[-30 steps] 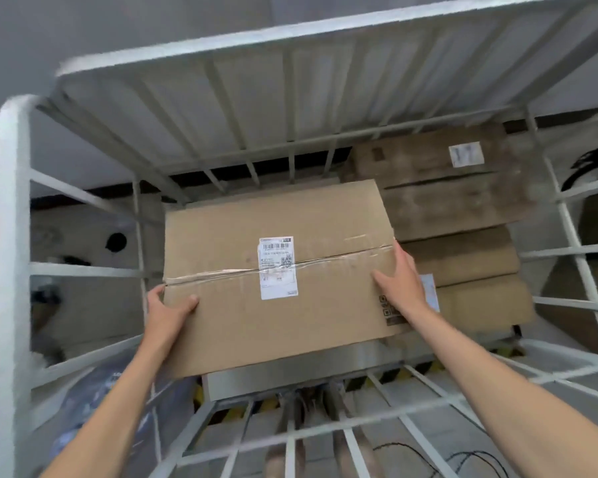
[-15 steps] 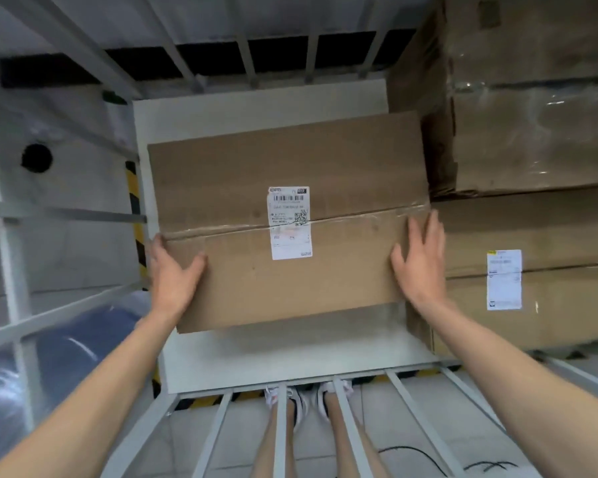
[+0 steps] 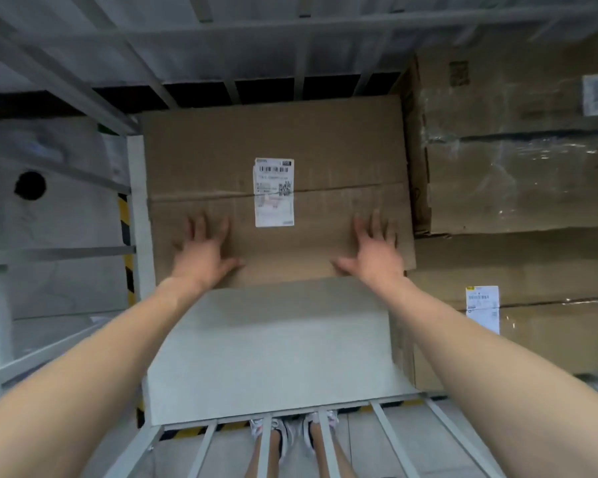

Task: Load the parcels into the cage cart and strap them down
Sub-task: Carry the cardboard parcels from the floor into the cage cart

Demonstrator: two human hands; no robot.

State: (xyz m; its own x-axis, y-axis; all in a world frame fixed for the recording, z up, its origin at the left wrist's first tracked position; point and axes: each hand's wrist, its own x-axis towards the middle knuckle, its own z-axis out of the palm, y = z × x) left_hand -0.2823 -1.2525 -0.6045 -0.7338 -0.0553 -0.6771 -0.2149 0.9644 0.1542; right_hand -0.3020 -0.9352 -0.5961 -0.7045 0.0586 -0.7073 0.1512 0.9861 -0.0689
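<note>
On the cage cart's grey floor, the parcel lies under our left hand and right hand, fingers spread.

The box lies at the back of the cart floor. A stack of boxes stands just right of it. The left hand and right hand rest on its near end
</note>
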